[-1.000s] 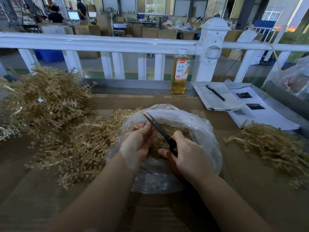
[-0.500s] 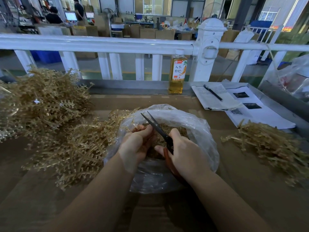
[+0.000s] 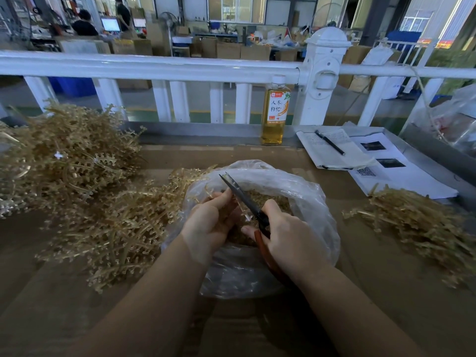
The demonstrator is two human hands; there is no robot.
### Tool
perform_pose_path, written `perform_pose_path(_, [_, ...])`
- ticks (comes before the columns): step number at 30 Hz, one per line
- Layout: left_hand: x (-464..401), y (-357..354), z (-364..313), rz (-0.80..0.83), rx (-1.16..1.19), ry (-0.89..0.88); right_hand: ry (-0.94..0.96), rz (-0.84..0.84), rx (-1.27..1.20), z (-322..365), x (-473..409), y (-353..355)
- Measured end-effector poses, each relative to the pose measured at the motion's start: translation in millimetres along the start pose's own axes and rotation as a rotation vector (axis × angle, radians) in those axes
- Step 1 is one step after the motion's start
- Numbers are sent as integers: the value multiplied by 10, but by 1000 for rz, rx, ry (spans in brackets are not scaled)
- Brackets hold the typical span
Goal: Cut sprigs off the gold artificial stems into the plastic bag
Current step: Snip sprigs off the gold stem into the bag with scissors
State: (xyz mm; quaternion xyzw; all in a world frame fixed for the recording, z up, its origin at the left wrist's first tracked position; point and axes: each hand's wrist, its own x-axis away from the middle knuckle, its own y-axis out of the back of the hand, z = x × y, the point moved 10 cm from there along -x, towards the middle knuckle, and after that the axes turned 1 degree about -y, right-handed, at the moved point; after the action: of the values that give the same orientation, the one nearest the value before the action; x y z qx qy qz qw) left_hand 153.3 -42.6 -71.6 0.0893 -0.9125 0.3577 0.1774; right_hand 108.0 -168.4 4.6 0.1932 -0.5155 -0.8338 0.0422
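Nearest to the person, both forearms reach over the brown cardboard-covered table (image 3: 386, 292) into a crumpled clear plastic bag (image 3: 309, 202) with its mouth open upward. The right hand (image 3: 291, 235) grips a pair of scissors with red-orange handles (image 3: 258, 238), the dark blades nearly closed and pointing up and to the left. The left hand (image 3: 210, 222) has its fingers curled, pinching a small gold piece against the blades; the piece itself is mostly hidden. Inside the bag lies a bed of cut gold sprigs (image 3: 270, 199). To the left, the gold artificial stems (image 3: 85, 191) sprawl in a bristly, tangled heap with tiny knobbed tips; a smaller pile of gold stems (image 3: 417, 222) lies to the right. Farther back stand an amber drink bottle (image 3: 275, 112), an open notebook with a black pen (image 3: 332, 150) and a white railing (image 3: 164, 68).
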Motion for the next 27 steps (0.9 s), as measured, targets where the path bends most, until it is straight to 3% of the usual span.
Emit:
perform_pose_path(5, [10,46,-12,-66,21,-6,7,-9,10,6,13,1])
perform_pose_path(27, [-12,0,-9,-29,-87,-73,11,16,5,24,-56,-34])
